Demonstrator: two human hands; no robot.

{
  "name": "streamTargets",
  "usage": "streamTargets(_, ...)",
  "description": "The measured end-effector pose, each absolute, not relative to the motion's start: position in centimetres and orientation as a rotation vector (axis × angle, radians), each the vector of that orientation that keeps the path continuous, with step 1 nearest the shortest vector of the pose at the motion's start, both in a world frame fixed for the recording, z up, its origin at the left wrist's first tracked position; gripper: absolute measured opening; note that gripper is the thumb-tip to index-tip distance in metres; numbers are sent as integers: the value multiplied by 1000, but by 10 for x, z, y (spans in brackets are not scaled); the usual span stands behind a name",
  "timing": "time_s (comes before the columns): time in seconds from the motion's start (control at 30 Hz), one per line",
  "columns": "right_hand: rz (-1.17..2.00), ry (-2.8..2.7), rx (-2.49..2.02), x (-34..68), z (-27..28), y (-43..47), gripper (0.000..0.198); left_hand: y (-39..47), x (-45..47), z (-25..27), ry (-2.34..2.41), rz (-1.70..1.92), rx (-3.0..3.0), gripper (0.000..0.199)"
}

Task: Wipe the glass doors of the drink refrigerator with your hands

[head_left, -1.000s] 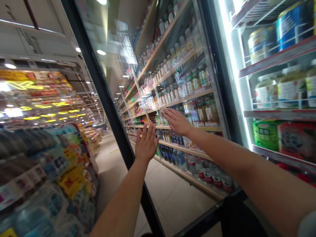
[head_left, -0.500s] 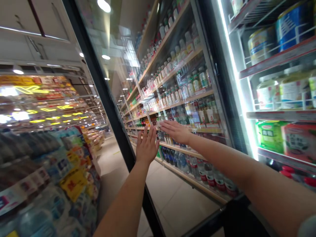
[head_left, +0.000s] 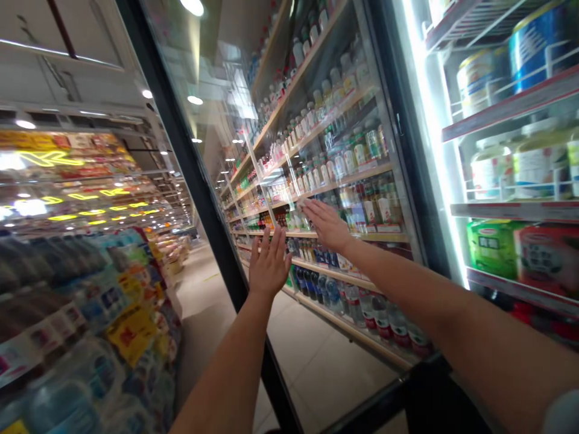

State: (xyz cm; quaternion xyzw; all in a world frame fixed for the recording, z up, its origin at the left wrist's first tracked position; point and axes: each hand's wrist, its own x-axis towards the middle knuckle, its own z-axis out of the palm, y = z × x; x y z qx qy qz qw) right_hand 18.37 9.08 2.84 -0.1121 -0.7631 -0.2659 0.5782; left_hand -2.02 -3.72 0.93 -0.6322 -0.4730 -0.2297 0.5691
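Observation:
A large glass door (head_left: 217,120) with a black frame stands open in front of me. My left hand (head_left: 269,262) lies flat against the pane near its left frame, fingers spread, holding nothing. Higher and to the right, my right hand (head_left: 329,226) is stretched out over the glass. Under its fingertips shows a small pale cloth-like piece (head_left: 300,206), pressed to the pane; most of it is hidden and its kind is unclear. Bottles on shelves (head_left: 316,175) show in the glass behind both hands.
At right is a lit cooler with wire-fronted shelves (head_left: 506,211) carrying jars, cans and a green pack (head_left: 493,248). Stacked drink packs (head_left: 104,313) line the aisle at left. The door's black bottom rail (head_left: 371,416) crosses low over the tiled floor (head_left: 325,355).
My right hand has slid up and slightly right across the glass, the pale piece moving with it. My left hand stays in place. The view has shifted slightly.

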Motion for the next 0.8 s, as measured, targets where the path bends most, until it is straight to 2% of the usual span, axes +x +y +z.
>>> streamTargets(0.2,-654,-1908,-149,177,30,91,62,-36,-20,9,-1099,-544,-1484,71)
streamTargets(0.37,-509,-1636,-332,179,34,96,62,-36,-19,9,-1108,-534,-1469,70)
streamTargets(0.53,-710,-1893,-122,185,32,98,63,-36,-20,9,-1105,-525,-1457,70)
streamTargets(0.7,-617,-1675,-317,185,34,99,62,-36,-20,9,-1116,-516,-1439,71)
streamTargets(0.8,-705,-1856,-206,186,34,99,69,-36,-19,9,-1109,-508,-1432,71)
